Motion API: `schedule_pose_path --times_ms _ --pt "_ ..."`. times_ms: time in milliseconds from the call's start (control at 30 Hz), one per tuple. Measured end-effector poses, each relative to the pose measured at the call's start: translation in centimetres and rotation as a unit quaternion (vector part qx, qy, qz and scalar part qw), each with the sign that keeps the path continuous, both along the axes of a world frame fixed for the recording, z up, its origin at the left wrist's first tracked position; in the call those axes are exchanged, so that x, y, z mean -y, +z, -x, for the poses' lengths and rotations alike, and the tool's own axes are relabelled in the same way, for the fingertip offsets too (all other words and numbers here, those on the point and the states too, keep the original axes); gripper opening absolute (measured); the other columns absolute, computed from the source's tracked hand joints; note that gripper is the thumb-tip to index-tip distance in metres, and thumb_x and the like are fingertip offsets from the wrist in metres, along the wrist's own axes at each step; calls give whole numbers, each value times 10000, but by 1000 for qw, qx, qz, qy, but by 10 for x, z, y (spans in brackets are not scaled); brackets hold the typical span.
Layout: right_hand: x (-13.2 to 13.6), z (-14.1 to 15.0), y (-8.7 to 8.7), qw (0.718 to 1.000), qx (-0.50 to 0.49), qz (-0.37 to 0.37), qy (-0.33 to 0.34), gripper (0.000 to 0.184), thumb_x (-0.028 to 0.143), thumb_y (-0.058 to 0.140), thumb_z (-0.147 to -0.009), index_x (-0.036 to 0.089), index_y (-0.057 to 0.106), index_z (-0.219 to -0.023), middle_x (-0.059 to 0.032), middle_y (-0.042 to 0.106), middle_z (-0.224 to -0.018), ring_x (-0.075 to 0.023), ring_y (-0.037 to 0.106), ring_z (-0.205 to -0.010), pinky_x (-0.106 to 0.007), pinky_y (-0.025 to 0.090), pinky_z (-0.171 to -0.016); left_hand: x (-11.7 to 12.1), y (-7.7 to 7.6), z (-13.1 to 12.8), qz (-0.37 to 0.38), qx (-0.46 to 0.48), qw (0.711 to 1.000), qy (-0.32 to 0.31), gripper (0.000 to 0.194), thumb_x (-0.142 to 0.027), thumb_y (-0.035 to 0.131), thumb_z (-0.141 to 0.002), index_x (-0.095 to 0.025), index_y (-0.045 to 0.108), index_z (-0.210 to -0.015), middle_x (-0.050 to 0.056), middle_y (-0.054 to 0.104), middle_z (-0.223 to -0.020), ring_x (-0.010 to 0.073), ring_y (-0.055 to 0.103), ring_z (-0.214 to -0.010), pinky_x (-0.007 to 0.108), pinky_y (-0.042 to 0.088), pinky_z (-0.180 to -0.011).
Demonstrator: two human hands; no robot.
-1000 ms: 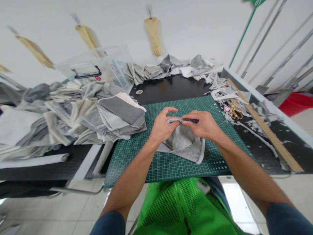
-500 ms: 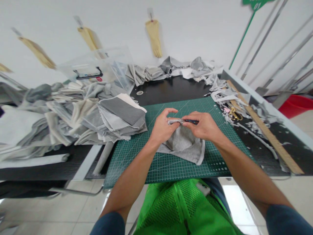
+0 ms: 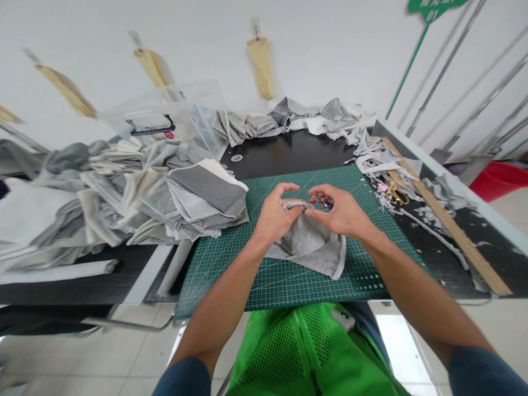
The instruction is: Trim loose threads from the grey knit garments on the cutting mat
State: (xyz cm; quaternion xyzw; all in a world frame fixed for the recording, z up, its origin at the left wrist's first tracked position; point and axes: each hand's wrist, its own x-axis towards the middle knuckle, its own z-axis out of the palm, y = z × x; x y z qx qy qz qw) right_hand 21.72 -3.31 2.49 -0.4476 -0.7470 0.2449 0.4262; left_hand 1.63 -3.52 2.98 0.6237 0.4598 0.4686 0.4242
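A grey fabric piece (image 3: 310,248) lies bunched on the green cutting mat (image 3: 231,253). My left hand (image 3: 275,215) pinches its raised upper edge between thumb and fingers. My right hand (image 3: 343,212) is closed on a small dark tool (image 3: 323,202) at the same edge, right beside the left fingertips. The tool is mostly hidden by my fingers.
A heap of grey and cream fabric pieces (image 3: 124,192) fills the table's left. A clear plastic box (image 3: 165,118) stands behind it. More folded fabric (image 3: 289,115) lies at the back. Gold scissors (image 3: 395,193), scraps and a long wooden ruler (image 3: 445,217) lie on the right.
My right hand's fingers have curled in more over the dark tool, which now shows less. The left hand and the fabric have barely moved.
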Motion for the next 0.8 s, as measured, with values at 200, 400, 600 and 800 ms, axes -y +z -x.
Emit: schedule_pose_path --times_ms 200,400,600,800 --pt "-1 0 4 999 -2 47 -12 123 325 763 -864 202 763 -854 -10 733 -769 -172 612 -705 -319 431 -675 0 2 2 17 -8 1000 -5 420 -222 819 -772 -204 675 -1166 35 809 -884 178 751 -745 266 523 -666" --pt "-3 -5 4 999 -24 37 -27 98 295 763 -850 199 763 -825 -5 711 -735 -164 580 -691 -317 411 -667 -12 -1 23 111 21 992 -59 289 -295 923 -663 -160 728 -827 15 721 -715 118 609 -598 234 421 -572" --pt "-3 -6 6 998 -34 54 -21 110 308 771 -830 201 755 -808 -4 709 -726 -166 592 -680 -318 416 -652 -15 6 36 132 115 976 -126 409 -225 927 -611 -171 523 -645 84 795 -956 159 719 -849 252 510 -730" --pt "-4 -7 5 998 -45 50 -14 116 311 769 -822 202 741 -794 -4 705 -711 -164 584 -666 -316 421 -643 -12 12 43 93 55 984 -139 562 -317 921 -667 -190 378 -592 100 786 -967 163 684 -826 270 488 -717"
